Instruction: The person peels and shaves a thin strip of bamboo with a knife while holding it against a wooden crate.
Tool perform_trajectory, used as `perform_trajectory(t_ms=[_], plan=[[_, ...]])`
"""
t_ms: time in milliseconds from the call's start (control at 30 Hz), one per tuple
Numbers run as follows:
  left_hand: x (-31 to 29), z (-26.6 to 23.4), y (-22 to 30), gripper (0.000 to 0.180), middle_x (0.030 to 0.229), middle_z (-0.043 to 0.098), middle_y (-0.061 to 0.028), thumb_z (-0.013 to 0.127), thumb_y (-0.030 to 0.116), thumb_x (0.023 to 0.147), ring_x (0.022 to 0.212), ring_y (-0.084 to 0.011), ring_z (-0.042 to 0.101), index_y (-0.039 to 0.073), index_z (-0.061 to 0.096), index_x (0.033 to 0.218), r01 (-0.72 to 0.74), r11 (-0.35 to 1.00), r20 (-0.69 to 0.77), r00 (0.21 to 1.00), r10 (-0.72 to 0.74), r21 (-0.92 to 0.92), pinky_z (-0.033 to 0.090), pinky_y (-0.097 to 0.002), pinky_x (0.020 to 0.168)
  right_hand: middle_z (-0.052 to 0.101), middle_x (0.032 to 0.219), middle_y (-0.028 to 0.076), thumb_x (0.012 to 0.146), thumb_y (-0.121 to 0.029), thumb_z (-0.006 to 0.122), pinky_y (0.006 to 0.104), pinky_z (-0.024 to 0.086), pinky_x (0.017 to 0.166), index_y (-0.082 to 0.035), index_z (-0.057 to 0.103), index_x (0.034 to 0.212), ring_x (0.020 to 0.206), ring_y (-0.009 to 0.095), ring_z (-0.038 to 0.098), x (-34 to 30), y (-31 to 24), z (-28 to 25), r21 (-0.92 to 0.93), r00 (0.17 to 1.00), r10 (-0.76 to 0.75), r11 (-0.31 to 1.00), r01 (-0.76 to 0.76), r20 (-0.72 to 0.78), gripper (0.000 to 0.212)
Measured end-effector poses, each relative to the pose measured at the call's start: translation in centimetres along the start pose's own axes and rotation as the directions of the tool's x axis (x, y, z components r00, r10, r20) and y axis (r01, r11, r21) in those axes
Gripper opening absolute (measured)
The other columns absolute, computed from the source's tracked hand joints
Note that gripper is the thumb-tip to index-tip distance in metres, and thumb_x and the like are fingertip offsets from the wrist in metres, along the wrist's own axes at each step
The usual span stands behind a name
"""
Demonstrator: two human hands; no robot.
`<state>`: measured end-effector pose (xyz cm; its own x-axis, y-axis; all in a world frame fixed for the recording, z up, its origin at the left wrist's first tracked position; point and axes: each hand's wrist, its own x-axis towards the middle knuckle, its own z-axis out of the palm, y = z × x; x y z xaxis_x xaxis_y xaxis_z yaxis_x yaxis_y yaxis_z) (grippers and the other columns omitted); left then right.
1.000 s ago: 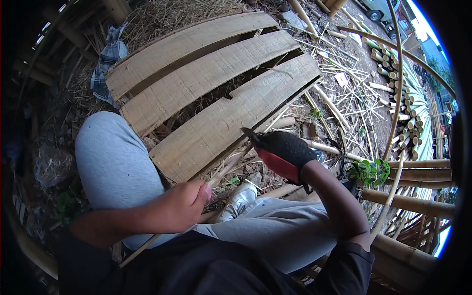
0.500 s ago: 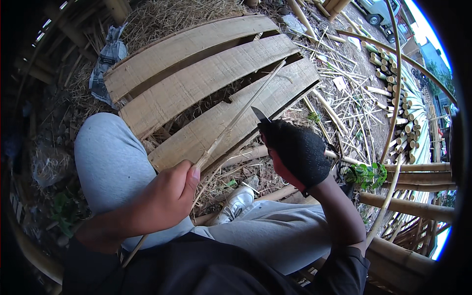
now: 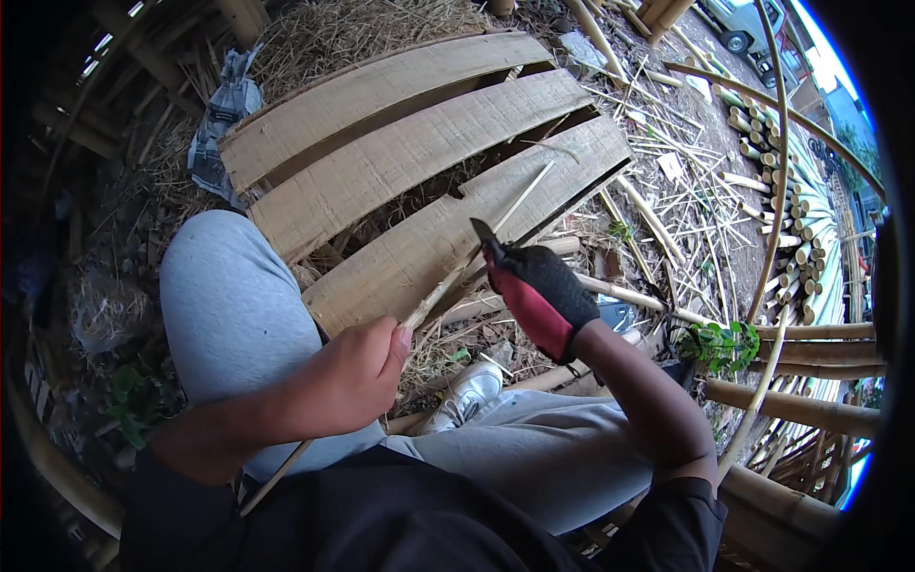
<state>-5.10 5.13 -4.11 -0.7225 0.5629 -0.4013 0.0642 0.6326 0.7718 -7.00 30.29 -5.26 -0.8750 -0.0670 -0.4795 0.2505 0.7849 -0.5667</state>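
Observation:
My bare left hand [image 3: 348, 377] is closed round a thin bamboo strip [image 3: 516, 203], thumb on top. The strip slants up and away to the right over the nearest plank, and its lower end comes out below my wrist. In a black and red work glove, my right hand [image 3: 545, 296] grips a knife [image 3: 483, 231] by its handle, which the fingers mostly hide. Its short dark blade points up and left, beside the strip; whether it touches the strip I cannot tell. Beneath lies a slatted wooden bench [image 3: 381, 257] of rough planks with gaps between.
My bent grey-trousered knee [image 3: 229, 286] is left of the bench, and a white shoe [image 3: 467, 396] stands below it. Cut bamboo poles [image 3: 796, 224] are stacked at right. Split slivers [image 3: 681, 214] litter the ground. A crumpled sheet [image 3: 224, 114] lies at the far left.
My right hand with the knife has come nearer and leftward along the bamboo strip, and the glove has turned to show more red. My left hand keeps its hold. The whole view has shifted slightly.

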Motion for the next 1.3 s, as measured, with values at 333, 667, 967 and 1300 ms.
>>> perform_trajectory(t_ms=[333, 667, 967, 1300], plan=[[-0.2, 0.7, 0.0, 0.037, 0.080, 0.060, -0.0316, 0.040, 0.025, 0.108, 0.078, -0.0490, 0.061, -0.006, 0.051, 0.090, -0.056, 0.998, 0.056, 0.997, 0.056, -0.005, 0.046, -0.0527, 0.072, 0.066, 0.087, 0.026, 0.104, -0.026, 0.042, 0.0499, 0.050, 0.078, 0.002, 0.065, 0.101, 0.087, 0.044, 0.065, -3.3, -1.4, 2.1, -0.060, 0.959, -0.277, 0.958, 0.281, 0.063, 0.037], [-0.4, -0.1, 0.3, 0.033, 0.074, 0.059, -0.0219, 0.038, 0.023, 0.109, 0.070, -0.0387, 0.061, -0.004, 0.054, 0.097, -0.027, 0.998, 0.030, 0.999, 0.026, 0.050, 0.047, -0.0452, 0.069, 0.067, 0.086, 0.022, 0.104, -0.022, 0.045, 0.0452, 0.051, 0.068, 0.002, 0.063, 0.111, 0.079, 0.040, 0.066, -2.4, 0.0, 0.8, -0.170, 0.855, -0.507, 0.839, 0.518, 0.104, 0.030], [-0.6, 0.2, 0.4, 0.033, 0.070, 0.057, -0.0296, 0.042, 0.023, 0.107, 0.070, -0.0496, 0.060, -0.005, 0.050, 0.091, -0.112, 0.994, -0.041, 0.993, 0.113, 0.017, 0.046, -0.0528, 0.065, 0.067, 0.093, 0.021, 0.094, -0.011, 0.057, 0.0467, 0.055, 0.074, -0.003, 0.061, 0.119, 0.089, 0.037, 0.068, -3.1, 0.0, 1.8, -0.323, 0.740, -0.663, 0.680, 0.659, 0.113, 0.027], [-0.8, 0.8, 0.4, 0.026, 0.071, 0.059, -0.0298, 0.044, 0.017, 0.105, 0.073, -0.0495, 0.063, -0.006, 0.049, 0.095, -0.234, 0.972, -0.130, 0.965, 0.228, -0.025, 0.047, -0.0535, 0.066, 0.066, 0.114, 0.019, 0.100, -0.020, 0.048, 0.0402, 0.056, 0.083, -0.014, 0.045, 0.151, 0.101, 0.035, 0.067, -3.6, -1.4, 1.0, -0.453, 0.769, -0.583, 0.630, 0.631, 0.261, 0.051]])
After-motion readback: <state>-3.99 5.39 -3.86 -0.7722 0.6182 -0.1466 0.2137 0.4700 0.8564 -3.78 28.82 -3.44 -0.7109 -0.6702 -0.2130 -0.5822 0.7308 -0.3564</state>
